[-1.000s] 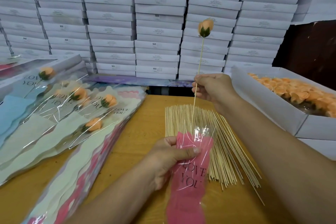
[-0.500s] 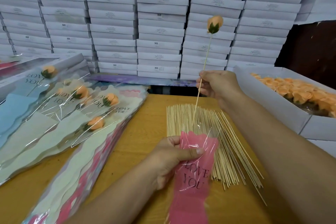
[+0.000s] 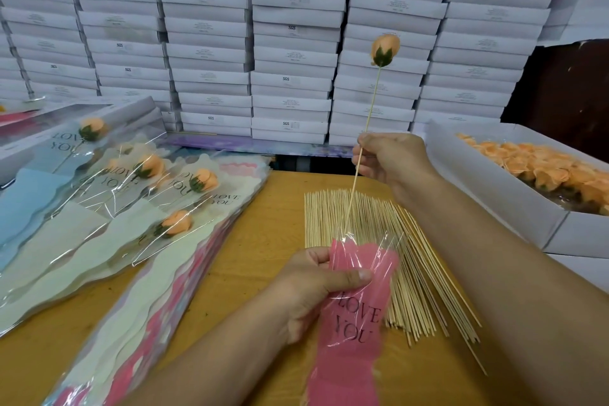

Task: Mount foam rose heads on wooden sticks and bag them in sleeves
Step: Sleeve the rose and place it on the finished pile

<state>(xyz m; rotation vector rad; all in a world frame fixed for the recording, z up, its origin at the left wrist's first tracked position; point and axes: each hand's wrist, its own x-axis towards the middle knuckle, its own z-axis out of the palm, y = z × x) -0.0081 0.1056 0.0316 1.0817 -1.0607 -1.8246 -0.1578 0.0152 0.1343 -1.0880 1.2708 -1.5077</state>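
Now your right hand (image 3: 392, 158) sits a little further right and higher against the wall of white boxes (image 3: 296, 43) than it did a second ago, and the rose head (image 3: 385, 50) on top of the wooden stick (image 3: 362, 148) has drifted right with it, so the stick leans more steeply toward the upper right. Your thumb and curled fingers pinch that stick partway along its length, the orange bud standing well above your knuckles and the lower end reaching down to the clear mouth of the pink sleeve (image 3: 354, 306). You hold that sleeve in your left hand (image 3: 313, 287), thumb laid flat across its front just above the words "LOVE YOU", the other fingers wrapped behind its left edge; the grip looks the same as before. The sleeve hangs over the wooden table (image 3: 270, 208), just beside and partly in front of the loose pile of sticks (image 3: 395, 257), which lies under your right forearm. Left of the sleeve, several bagged roses (image 3: 141, 181) fan out on top of stacks of flat sleeves (image 3: 138, 323). Right of the stick pile, an open white box (image 3: 514, 208) holds many more orange rose heads (image 3: 543, 168).
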